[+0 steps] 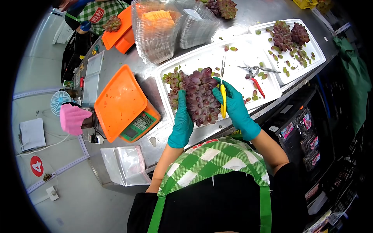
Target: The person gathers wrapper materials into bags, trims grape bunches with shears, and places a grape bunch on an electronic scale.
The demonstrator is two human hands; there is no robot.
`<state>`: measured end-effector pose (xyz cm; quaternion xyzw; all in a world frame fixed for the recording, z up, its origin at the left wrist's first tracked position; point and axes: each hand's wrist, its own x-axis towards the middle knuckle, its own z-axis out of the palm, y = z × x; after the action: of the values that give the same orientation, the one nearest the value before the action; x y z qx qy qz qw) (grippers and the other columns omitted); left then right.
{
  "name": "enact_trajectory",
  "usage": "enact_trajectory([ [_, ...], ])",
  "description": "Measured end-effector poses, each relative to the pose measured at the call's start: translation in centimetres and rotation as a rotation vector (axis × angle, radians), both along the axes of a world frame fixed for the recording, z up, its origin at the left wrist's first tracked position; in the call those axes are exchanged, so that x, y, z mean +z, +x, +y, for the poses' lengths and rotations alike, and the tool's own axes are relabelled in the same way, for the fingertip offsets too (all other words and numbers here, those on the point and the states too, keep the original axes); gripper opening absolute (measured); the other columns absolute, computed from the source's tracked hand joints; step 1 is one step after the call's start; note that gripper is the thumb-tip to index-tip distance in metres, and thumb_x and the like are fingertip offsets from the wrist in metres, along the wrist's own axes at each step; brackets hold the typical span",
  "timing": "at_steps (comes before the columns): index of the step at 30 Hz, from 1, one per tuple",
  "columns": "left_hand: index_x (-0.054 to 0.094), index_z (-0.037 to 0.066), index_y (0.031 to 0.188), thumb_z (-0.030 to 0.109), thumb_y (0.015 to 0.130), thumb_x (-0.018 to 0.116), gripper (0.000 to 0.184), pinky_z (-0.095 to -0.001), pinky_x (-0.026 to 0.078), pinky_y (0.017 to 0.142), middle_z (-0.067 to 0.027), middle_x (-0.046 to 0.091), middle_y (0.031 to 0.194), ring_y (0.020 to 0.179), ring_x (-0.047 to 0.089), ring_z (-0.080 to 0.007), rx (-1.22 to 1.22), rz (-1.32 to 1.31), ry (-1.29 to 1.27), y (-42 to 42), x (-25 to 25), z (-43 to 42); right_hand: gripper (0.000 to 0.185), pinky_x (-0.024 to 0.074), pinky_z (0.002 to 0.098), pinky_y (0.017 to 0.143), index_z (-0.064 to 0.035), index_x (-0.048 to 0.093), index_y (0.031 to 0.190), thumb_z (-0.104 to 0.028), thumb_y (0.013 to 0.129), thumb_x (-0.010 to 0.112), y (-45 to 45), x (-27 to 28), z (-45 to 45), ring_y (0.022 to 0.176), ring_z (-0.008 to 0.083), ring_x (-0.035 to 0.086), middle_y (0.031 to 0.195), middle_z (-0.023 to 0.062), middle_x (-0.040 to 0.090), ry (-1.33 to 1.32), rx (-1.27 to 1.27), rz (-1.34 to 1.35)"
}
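Note:
A large cluster of purple succulent rosettes (pixel 202 99) is held over the near left end of a white tray (pixel 171 64). My left hand (pixel 182 120), in a teal glove, closes against the cluster's left side. In my right hand (pixel 236 105), gloved too, are yellow-handled snips (pixel 223 101), their narrow blades pointing away from me. The right fingers also reach the cluster's right edge; whether they grip it is hidden. A greener succulent (pixel 173 79) lies in the tray beside the cluster. Red-handled pruning shears (pixel 257 73) rest further right among loose leaves.
A second white tray (pixel 285 73) holds purple succulents (pixel 285 35) and scattered leaves. Stacked clear plastic boxes (pixel 153 37) stand behind. On the left are an orange scale (pixel 120 103) and a plastic bag (pixel 125 165). Another person in a checked apron (pixel 103 15) stands at the far left.

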<state>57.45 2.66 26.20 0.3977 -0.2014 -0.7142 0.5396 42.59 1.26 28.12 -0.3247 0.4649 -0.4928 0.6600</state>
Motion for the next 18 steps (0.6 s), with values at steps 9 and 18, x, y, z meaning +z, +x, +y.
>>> enact_trajectory([
  [9,0.03,0.008,0.131,0.052,0.085,0.04,0.064,-0.0389,0.035,0.097,-0.0111,0.039,0.128,0.115,0.042,-0.0236,-0.007,0.034,-0.061,0.3,0.6,0.9,0.039,0.0442,0.0173,0.07,-0.0007,0.051,0.114,-0.016,0.08,0.063,-1.0,-1.4,-0.3,0.078,0.0052,0.053,0.093,0.0013,0.057,0.089,0.076,-0.088],
  [18,0.03,0.009,0.13,0.057,0.083,0.038,0.068,-0.0408,0.037,0.097,-0.0115,0.04,0.128,0.114,0.043,-0.0258,0.053,0.209,-0.025,1.1,-0.2,1.6,0.044,0.0445,0.0223,0.081,-0.0017,0.046,0.12,-0.009,0.079,0.062,1.0,-0.3,-0.4,0.093,0.0107,0.053,0.111,0.0063,0.054,-0.052,0.175,0.001],
])
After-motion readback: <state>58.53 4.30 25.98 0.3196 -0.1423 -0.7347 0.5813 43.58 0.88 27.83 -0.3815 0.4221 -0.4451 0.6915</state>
